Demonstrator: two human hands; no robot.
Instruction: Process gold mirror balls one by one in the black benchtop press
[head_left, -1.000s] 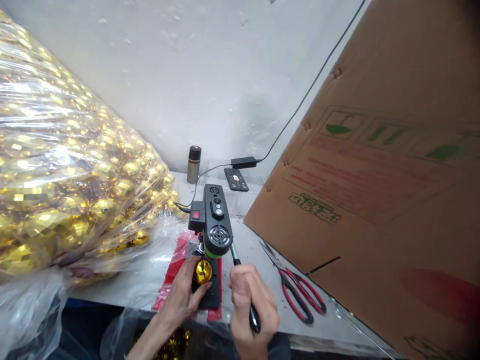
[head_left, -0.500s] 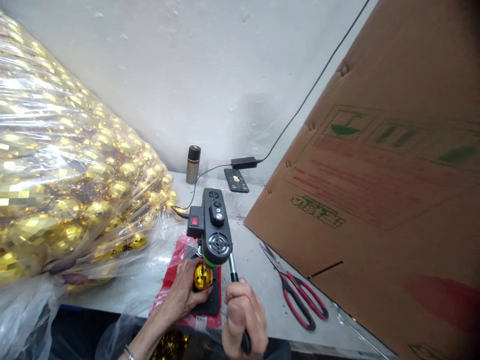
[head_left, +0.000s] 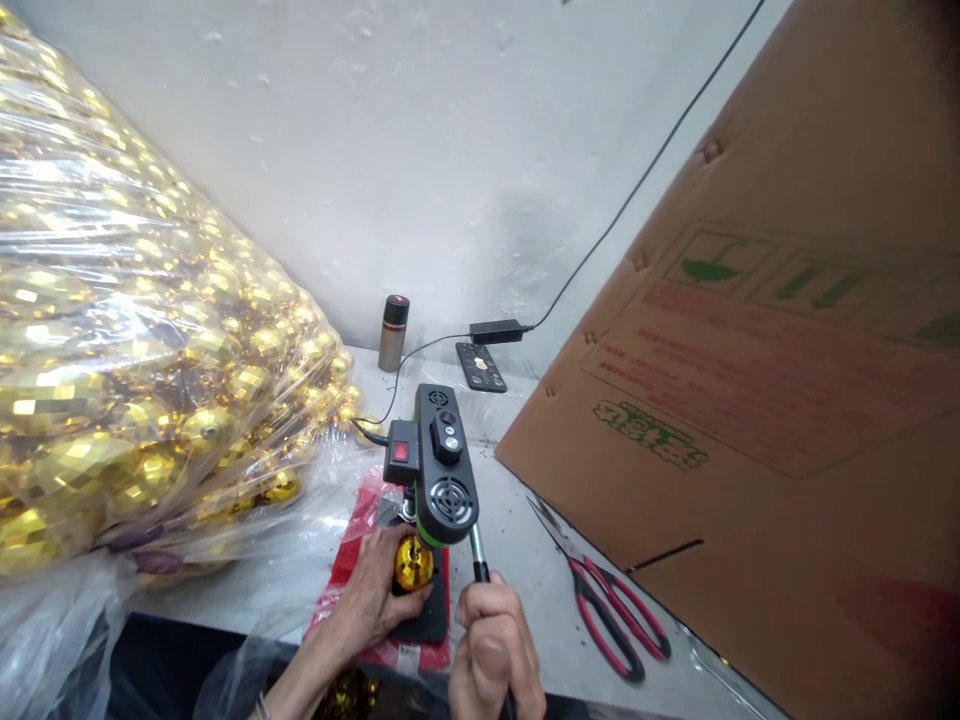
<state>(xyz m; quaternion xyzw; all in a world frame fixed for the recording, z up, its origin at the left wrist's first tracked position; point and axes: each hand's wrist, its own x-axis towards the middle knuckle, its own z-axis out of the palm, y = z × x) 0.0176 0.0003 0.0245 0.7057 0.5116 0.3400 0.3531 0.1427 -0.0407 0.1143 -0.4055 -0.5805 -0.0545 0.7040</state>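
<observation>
A small gold mirrored ball (head_left: 412,564) rests over the black base (head_left: 429,622) of a bench drill press, held between the thumb and fingers of my left hand (head_left: 373,590). The black drill press head (head_left: 447,470), with round vents and a red switch, stands just above and behind the ball. My right hand (head_left: 495,645) is closed around the black grip of the press's metal lever (head_left: 478,555). The drill head hides the tip of the tool, so I cannot see whether it touches the ball. Under the base lies a red plastic sheet (head_left: 360,540).
Red-and-black scissors (head_left: 611,610) lie right of the press, before a large cardboard box (head_left: 750,380). A clear bag of gold balls (head_left: 150,380) fills the left. Behind stand a spray can (head_left: 394,333), a phone (head_left: 481,367) and a power adapter (head_left: 496,332).
The whole view has shifted slightly. My right hand and the lever grip sit a little lower. My left hand still holds the ball on the base.
</observation>
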